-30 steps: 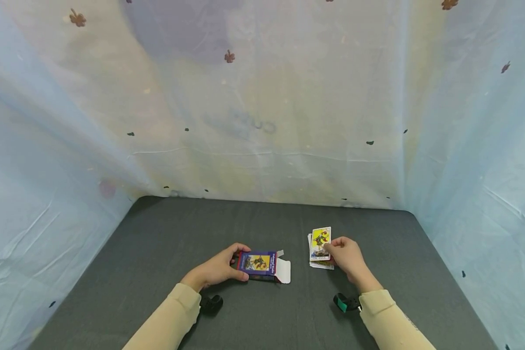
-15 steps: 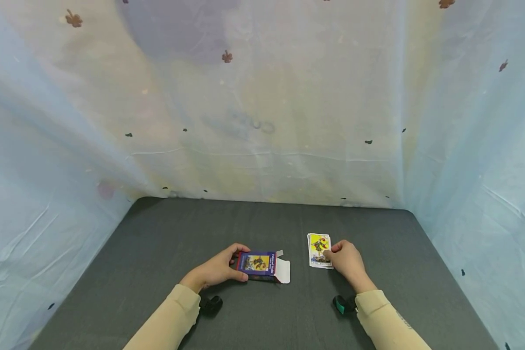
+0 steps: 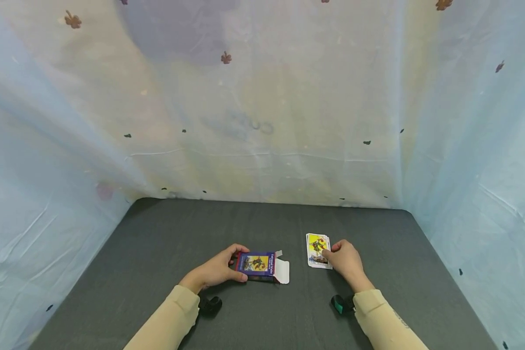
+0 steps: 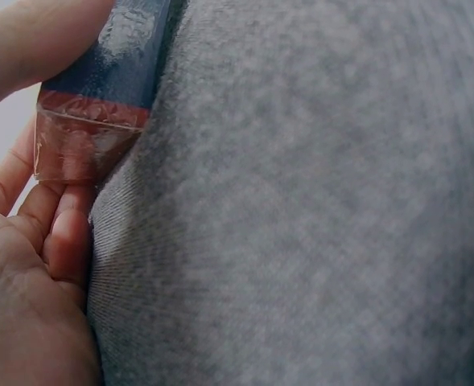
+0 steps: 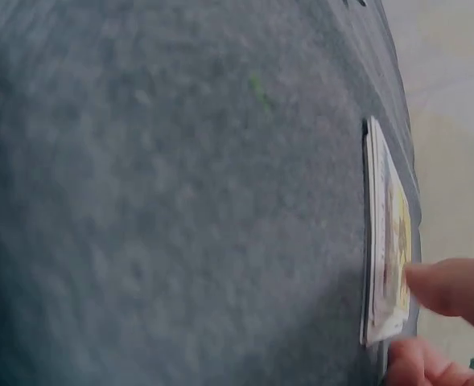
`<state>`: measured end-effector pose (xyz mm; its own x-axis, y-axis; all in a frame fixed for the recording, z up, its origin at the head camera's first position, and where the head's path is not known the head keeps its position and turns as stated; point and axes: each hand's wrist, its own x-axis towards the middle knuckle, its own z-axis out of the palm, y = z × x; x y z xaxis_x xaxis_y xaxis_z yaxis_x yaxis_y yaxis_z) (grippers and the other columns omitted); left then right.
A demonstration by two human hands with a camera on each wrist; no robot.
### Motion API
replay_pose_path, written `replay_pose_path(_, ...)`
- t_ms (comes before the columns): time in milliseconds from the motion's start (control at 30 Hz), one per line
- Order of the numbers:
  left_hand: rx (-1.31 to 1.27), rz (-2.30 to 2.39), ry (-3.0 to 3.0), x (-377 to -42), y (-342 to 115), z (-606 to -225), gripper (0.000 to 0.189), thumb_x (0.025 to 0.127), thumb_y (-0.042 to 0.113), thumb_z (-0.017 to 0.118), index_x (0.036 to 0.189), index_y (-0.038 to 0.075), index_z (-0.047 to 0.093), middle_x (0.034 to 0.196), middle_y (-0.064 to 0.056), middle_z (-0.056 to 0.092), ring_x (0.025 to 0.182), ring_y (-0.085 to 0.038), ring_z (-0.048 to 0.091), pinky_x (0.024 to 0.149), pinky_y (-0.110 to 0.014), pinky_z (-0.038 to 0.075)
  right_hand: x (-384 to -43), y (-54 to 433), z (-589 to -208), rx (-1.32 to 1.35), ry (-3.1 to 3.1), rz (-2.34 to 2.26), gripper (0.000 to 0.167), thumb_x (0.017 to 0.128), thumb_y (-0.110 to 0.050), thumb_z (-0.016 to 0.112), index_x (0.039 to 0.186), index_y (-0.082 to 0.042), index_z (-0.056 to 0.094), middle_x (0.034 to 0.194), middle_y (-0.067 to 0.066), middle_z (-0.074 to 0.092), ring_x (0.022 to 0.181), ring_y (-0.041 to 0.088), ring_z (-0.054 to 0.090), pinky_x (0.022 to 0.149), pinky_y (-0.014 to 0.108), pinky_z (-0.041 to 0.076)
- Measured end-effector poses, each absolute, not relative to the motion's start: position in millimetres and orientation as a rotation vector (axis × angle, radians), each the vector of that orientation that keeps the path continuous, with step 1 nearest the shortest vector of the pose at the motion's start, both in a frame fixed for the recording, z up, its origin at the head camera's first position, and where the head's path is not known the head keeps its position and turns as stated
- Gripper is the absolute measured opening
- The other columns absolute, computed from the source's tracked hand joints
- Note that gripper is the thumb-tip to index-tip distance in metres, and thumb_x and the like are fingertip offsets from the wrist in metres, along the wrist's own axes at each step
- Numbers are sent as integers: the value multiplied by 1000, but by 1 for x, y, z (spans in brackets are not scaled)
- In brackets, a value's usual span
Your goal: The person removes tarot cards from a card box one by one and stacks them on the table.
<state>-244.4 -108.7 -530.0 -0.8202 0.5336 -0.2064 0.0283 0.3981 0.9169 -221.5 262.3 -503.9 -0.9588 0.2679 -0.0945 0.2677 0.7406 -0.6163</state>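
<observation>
On the dark table, my left hand (image 3: 215, 267) grips the closed end of a blue and red tarot card box (image 3: 255, 263), thumb along the near side and fingers on the far side. The box lies flat with its white flap (image 3: 282, 271) open to the right. In the left wrist view, clear film wraps the box end (image 4: 92, 149). To the right lies a small stack of tarot cards (image 3: 317, 245), its top card face up and yellow. My right hand (image 3: 348, 262) pinches the top card at its right edge; in the right wrist view, the thumb (image 5: 450, 283) presses on its face.
A dark grey cloth covers the table (image 3: 262, 218). A pale patterned curtain (image 3: 262, 146) stands around its back and both sides. Dark straps with camera mounts (image 3: 212, 306) sit at both wrists.
The top card, held tilted above and offset from the stack one second ago, has come down towards me onto the stack. My left hand and the box stay in place.
</observation>
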Motion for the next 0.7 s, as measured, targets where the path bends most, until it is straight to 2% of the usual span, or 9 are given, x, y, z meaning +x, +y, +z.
replay_pose_path(100, 491, 1434, 2174, -245, -110, -531, 71, 76, 29, 85, 134, 25, 45, 125, -6, 49, 109, -24, 50, 92, -44, 42, -221, 254, -504, -479, -2900, 1043, 49, 88, -33, 69, 109, 6, 48, 88, 18, 55, 72, 27, 50, 60, 39, 41)
replay_pose_path(200, 506, 1468, 2147, -245, -111, -531, 71, 76, 25, 84, 135, 22, 45, 125, -7, 49, 109, -24, 51, 91, -42, 43, -222, 242, -506, -521, -2870, 1009, 64, 88, -38, 68, 119, 9, 40, 99, 27, 52, 83, 37, 54, 68, 46, 44)
replay_pose_path(300, 523, 1503, 2111, -245, -111, -531, 70, 77, 20, 84, 135, 18, 45, 124, -9, 49, 107, -25, 52, 89, -41, 44, -225, 229, -508, -554, -2849, 948, 75, 86, -41, 70, 125, 11, 33, 107, 32, 46, 98, 46, 50, 77, 53, 42)
replay_pose_path(400, 532, 1512, 2095, -243, -111, -531, 68, 78, 19, 83, 135, 18, 45, 122, -9, 49, 106, -25, 52, 87, -39, 45, -230, 218, -510, -574, -2830, 910, 82, 83, -43, 72, 128, 10, 28, 106, 32, 43, 102, 49, 45, 80, 57, 39)
replay_pose_path(500, 525, 1517, 2081, -243, -110, -532, 68, 78, 19, 83, 134, 18, 45, 121, -10, 49, 105, -25, 53, 86, -38, 45, -235, 212, -512, -592, -2811, 887, 83, 81, -42, 73, 128, 8, 27, 104, 32, 41, 99, 48, 44, 80, 58, 38)
replay_pose_path(700, 528, 1505, 2097, -245, -110, -531, 69, 77, 20, 84, 134, 20, 46, 121, -9, 50, 104, -25, 53, 86, -38, 45, -239, 208, -515, -639, -2772, 826, 76, 80, -32, 74, 125, 7, 27, 104, 32, 41, 98, 50, 44, 82, 60, 36)
